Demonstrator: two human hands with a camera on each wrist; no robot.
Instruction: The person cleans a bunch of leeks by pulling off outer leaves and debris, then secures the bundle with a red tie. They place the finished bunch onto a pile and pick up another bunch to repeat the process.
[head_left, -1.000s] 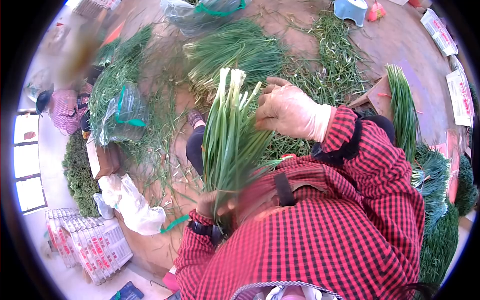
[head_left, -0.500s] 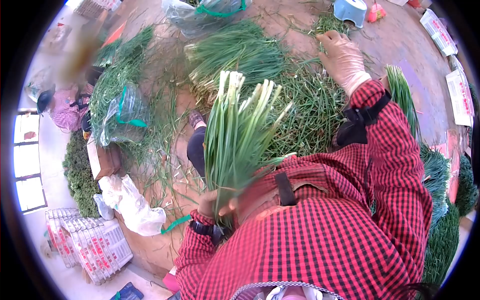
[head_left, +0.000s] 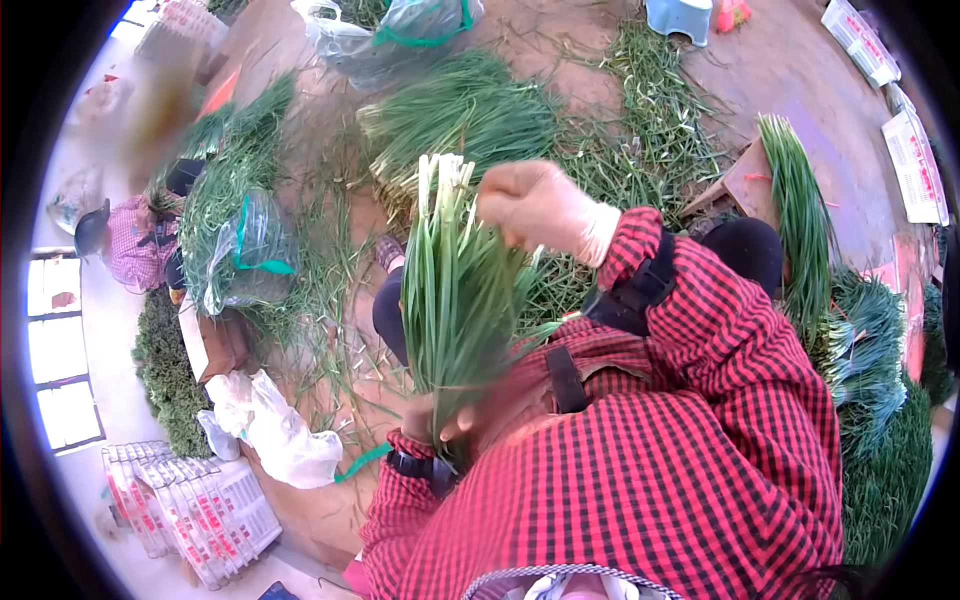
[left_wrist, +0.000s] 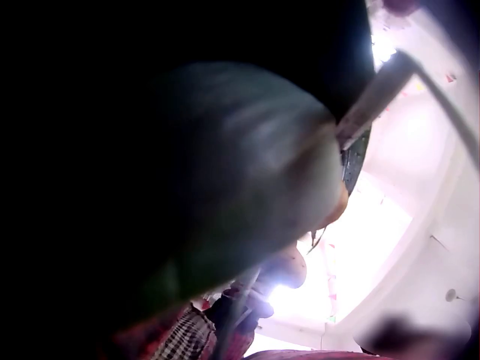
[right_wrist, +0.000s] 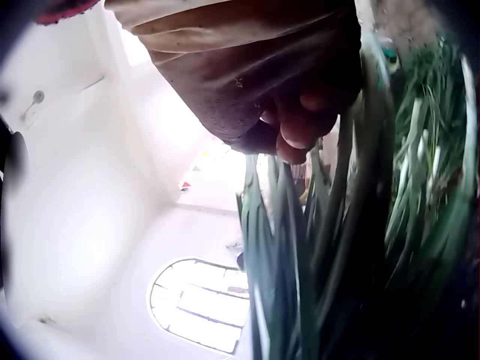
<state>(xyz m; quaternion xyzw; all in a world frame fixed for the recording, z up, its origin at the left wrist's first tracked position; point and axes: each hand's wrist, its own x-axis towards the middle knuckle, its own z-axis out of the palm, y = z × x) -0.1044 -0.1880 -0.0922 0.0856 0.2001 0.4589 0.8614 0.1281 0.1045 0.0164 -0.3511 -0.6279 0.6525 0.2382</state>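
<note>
A bunch of garlic chives (head_left: 440, 290) stands upright in front of the person's chest, pale stem ends up and green leaves down. Low on its leaves, the left hand (head_left: 425, 418) grips the bunch; in the left wrist view a dark, blurred shape covers most of the picture. The gloved right hand (head_left: 545, 205) is at the right side of the stem ends, fingers curled. In the right wrist view its fingertips (right_wrist: 296, 142) pinch at the stalks, with leaves (right_wrist: 289, 255) hanging below.
A pile of chives (head_left: 460, 115) lies on the floor ahead, with loose trimmings (head_left: 660, 110) to its right. Another bunch (head_left: 795, 200) rests on a wooden stool at right. Plastic bags (head_left: 290, 430), stacked crates (head_left: 195, 510) and another person (head_left: 135, 240) are at left.
Half a second ago the right hand was stretched out over the trimmings at right; it has come back to the bunch with fingers curled. The left hand keeps its grip. The head view has shifted slightly.
</note>
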